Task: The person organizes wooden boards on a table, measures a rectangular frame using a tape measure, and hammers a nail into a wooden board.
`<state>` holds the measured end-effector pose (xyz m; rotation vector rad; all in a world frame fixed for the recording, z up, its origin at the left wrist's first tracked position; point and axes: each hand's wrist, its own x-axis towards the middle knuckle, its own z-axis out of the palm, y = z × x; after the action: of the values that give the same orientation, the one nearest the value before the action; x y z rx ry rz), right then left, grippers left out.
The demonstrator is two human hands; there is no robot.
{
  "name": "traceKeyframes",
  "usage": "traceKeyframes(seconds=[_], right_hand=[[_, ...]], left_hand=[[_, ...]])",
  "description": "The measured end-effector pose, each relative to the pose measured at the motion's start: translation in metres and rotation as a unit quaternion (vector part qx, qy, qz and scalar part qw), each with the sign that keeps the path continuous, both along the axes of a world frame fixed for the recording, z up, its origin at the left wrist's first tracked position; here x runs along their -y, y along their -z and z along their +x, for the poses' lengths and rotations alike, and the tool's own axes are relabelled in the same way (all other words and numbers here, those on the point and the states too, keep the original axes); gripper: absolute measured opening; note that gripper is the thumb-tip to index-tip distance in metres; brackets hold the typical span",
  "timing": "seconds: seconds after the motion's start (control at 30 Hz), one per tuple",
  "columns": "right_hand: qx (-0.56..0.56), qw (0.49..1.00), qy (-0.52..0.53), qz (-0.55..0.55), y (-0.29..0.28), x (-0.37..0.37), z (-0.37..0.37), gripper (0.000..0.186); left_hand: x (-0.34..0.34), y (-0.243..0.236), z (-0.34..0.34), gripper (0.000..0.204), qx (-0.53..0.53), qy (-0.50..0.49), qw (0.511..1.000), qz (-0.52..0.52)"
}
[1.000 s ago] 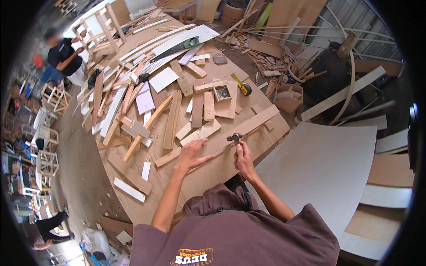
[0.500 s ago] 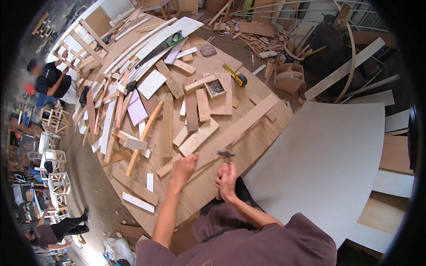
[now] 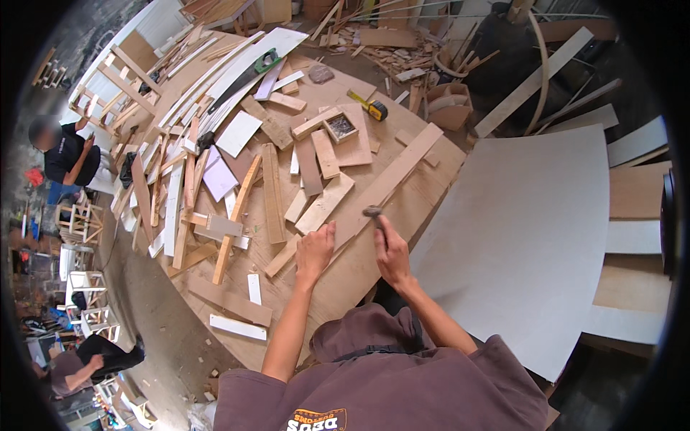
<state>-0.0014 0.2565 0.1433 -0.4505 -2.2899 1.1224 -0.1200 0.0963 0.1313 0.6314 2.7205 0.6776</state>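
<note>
My right hand [image 3: 392, 257] is closed round the handle of a hammer [image 3: 371, 211]. The hammer's dark metal head sits just above the edge of a long flat wooden board [image 3: 399, 172], but whether it touches cannot be made out. On the nearer half of that board rests my left hand [image 3: 315, 253], fingers curled together; anything pinched in them is too small to see. Just past my left hand lie a pale wood block [image 3: 325, 203] and shorter offcuts. A small square wooden box [image 3: 340, 127] of dark little pieces, apparently nails, stands farther up the table.
A yellow tape measure [image 3: 376, 109] and a green-handled handsaw [image 3: 266, 60] lie on the plywood table [image 3: 345, 284] among many wood scraps. A large white sheet [image 3: 514, 237] stands against the table's right side. Two people [image 3: 75, 154] are at the far left.
The view has turned and shifted a little. My right hand and the hammer have moved slightly forward and right over the board. My left hand stays on the board.
</note>
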Motion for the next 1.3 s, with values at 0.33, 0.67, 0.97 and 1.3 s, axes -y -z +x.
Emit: traceKeyframes(seconds=[0.33,0.67,0.97,1.3], right_hand=[[-0.167,0.986,0.001,0.008,0.006,0.008,0.025,0.037],[-0.063,0.998,0.025,-0.004,-0.044,0.03,0.019,0.036],[-0.08,0.995,-0.005,0.068,0.016,0.012,0.007,0.035],[-0.169,0.98,0.047,-0.098,-0.04,0.026,0.016,0.023]], left_hand=[[0.002,-0.008,0.006,0.06,0.022,-0.004,0.999,0.025],[0.008,-0.001,0.002,0.064,0.014,-0.006,1.0,0.025],[0.0,0.003,0.001,0.065,0.006,0.005,1.0,0.027],[0.005,0.004,-0.002,0.066,0.003,-0.014,1.0,0.004]])
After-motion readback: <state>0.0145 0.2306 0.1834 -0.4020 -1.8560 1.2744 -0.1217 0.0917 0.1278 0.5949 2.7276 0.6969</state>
